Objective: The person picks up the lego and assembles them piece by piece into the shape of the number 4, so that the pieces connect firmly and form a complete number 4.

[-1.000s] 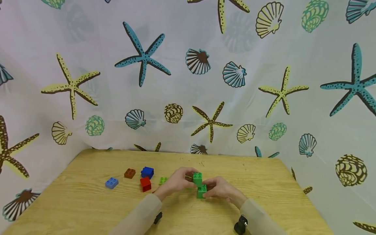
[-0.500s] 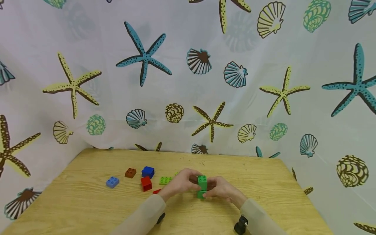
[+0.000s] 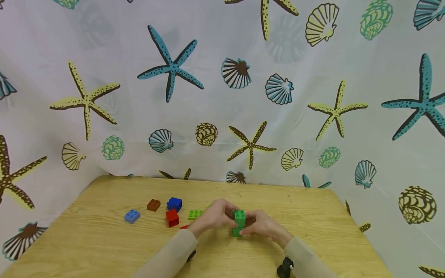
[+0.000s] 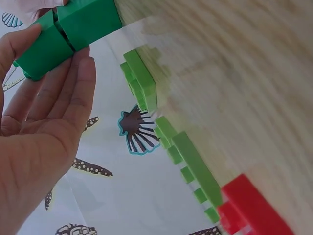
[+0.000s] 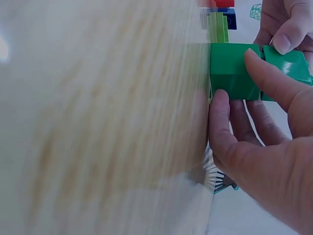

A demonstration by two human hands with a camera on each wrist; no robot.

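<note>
Two dark green toy building bricks stand one over the other near the middle of the table. My left hand (image 3: 217, 217) pinches the upper green brick (image 3: 240, 218) between thumb and fingers. Below it, the lower green brick (image 3: 237, 232) rests on the wood, held by the thumb and fingers of my right hand (image 3: 267, 226). In the left wrist view a thin dark gap runs between the upper brick (image 4: 43, 49) and the lower brick (image 4: 90, 22), tilted slightly to each other. The right wrist view has the lower brick (image 5: 230, 73) upright at the table surface.
Left of my hands lie a lime green brick (image 3: 195, 214), a red brick (image 3: 172, 218), a blue brick (image 3: 174, 204), a brown brick (image 3: 153, 205) and a light blue brick (image 3: 132, 216). Another red piece (image 3: 184, 227) shows beside my left forearm. A patterned curtain (image 3: 205, 104) surrounds the wooden table (image 3: 87, 239).
My left hand has brought the upper green brick right and down, from above and left of the lower brick to directly over it. My right hand has stayed on the lower brick.
</note>
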